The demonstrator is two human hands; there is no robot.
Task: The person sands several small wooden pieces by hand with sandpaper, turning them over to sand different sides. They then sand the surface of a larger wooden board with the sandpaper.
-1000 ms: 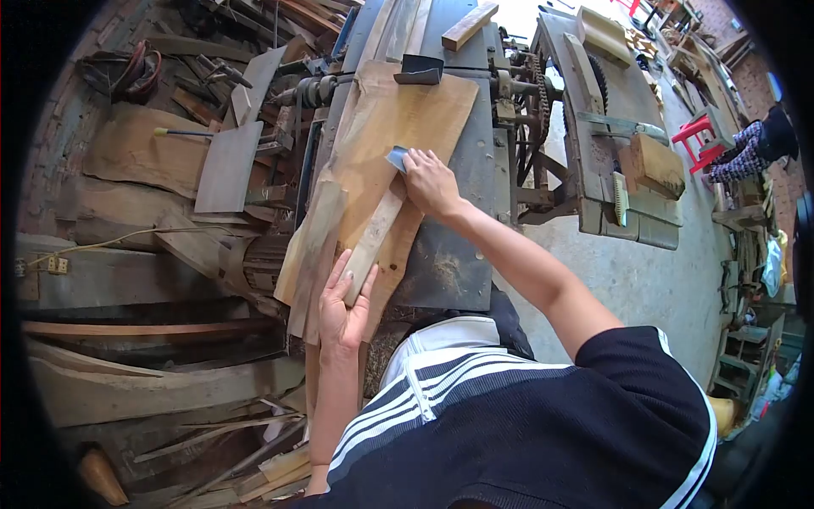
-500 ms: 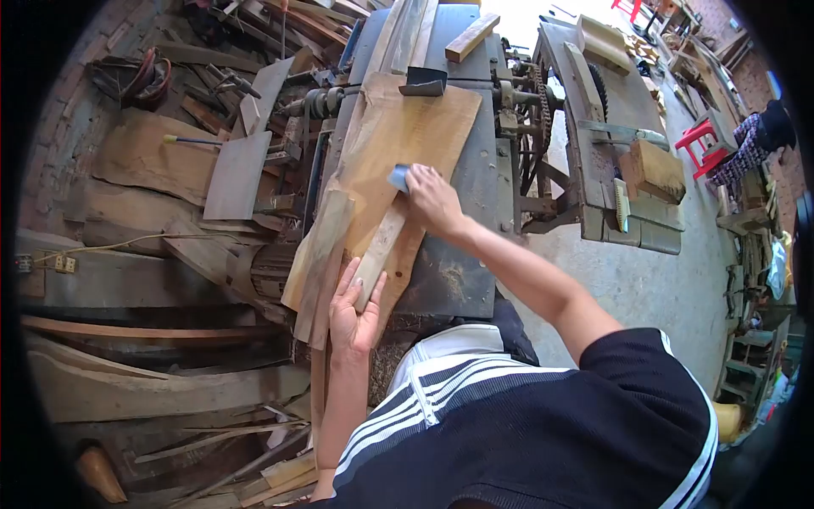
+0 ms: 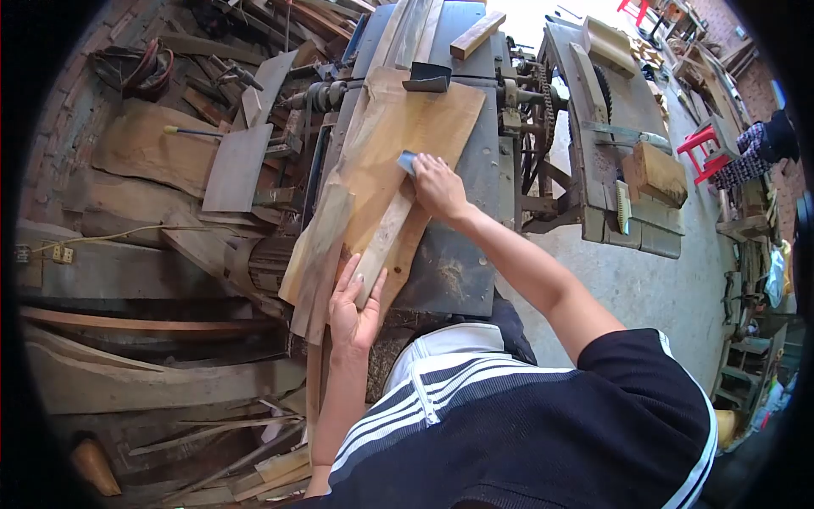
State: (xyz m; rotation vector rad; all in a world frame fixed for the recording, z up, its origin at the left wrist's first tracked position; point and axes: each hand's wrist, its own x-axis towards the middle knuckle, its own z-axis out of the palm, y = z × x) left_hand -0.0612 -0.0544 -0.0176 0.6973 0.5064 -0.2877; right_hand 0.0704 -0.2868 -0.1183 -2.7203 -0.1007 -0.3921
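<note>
A narrow wooden strip point(image 3: 386, 242) lies slantwise over a wide wooden board point(image 3: 415, 119). Its near end rests in my left hand point(image 3: 354, 314), palm up, with fingers and thumb along its two sides. My right hand point(image 3: 441, 191) is closed over the strip's far part and presses a blue-grey piece of sandpaper point(image 3: 406, 161) against it. The strip's far end is hidden under the hand and the sandpaper. Farther up the board lies a curled dark sheet point(image 3: 427, 78) that looks like sandpaper.
The board rests on a grey metal machine table point(image 3: 449, 271). Rough wooden offcuts point(image 3: 322, 254) lie along the board's left side. A wooden block point(image 3: 477, 34) sits at the far end. On the right stand a saw table point(image 3: 593, 204) with a toothed blade, and a red stool point(image 3: 702, 154).
My right hand and the sandpaper have shifted slightly away from me and to the right along the strip. The left hand still holds the near end.
</note>
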